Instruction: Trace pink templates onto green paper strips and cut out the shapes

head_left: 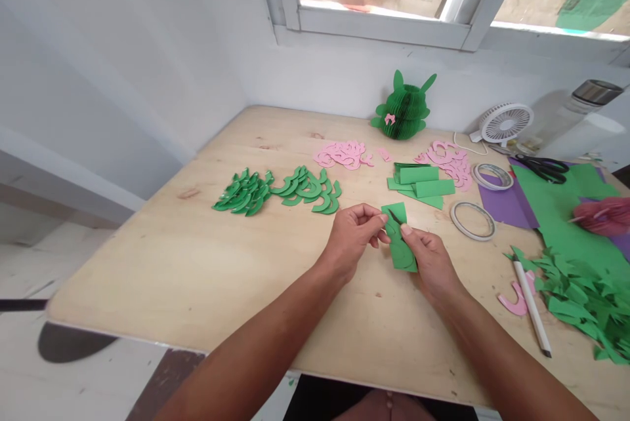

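Between my two hands is a small folded piece of green paper (404,257), held above the table with curved outlines drawn on it. A dark slit-like mark shows near its top; I cannot tell whether it is a gap or a thing. My left hand (355,232) pinches the paper's left edge with thumb and fingertips. On the right edge, the thumb of my right hand (432,257) presses on the front, and its other fingers are curled behind. Just beyond the hands lies a stack of folded green paper strips (426,185).
Green curved cutouts (243,193) lie left, near another green pile (310,190). Pink cutouts (342,154), a green paper figure (403,113) and a fan (506,122) stand farther back. Tape rolls (473,221), black scissors (544,168), a white pen (531,306) and green scraps (585,303) are right.
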`<action>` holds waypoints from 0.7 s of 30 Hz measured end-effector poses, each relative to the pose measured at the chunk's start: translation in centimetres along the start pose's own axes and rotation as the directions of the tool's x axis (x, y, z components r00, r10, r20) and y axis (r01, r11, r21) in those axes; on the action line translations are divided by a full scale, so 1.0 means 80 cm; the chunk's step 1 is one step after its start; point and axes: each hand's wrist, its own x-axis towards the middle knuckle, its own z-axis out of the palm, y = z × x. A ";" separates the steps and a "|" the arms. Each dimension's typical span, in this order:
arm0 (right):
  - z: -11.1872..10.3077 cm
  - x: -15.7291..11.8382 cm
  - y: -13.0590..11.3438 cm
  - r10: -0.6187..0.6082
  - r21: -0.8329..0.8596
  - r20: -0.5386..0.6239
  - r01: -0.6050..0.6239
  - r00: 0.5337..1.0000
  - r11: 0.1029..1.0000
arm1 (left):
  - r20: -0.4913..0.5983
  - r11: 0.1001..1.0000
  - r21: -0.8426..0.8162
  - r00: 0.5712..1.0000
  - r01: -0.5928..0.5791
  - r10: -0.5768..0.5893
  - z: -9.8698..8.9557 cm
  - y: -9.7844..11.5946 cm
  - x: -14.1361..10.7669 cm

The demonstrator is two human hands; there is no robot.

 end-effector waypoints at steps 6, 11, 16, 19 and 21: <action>0.000 -0.001 0.000 -0.006 0.007 0.011 0.006 1.000 1.000 | 0.006 1.000 -0.013 1.000 0.001 0.000 0.000 0.000 0.000; -0.001 0.000 0.002 -0.017 0.007 0.004 0.017 1.000 1.000 | 0.003 1.000 -0.017 1.000 0.011 -0.011 0.000 0.000 0.000; -0.002 0.001 0.004 -0.022 0.010 0.008 0.022 1.000 1.000 | 0.006 1.000 -0.024 1.000 0.018 -0.018 0.001 -0.001 0.000; -0.002 0.001 0.005 -0.005 0.014 -0.003 0.005 1.000 1.000 | 0.005 0.999 -0.030 1.000 0.012 -0.012 0.001 -0.001 0.000; -0.002 0.000 0.005 0.007 0.010 -0.004 -0.007 1.000 1.000 | 0.004 0.999 -0.036 1.000 0.013 -0.013 0.001 -0.001 0.000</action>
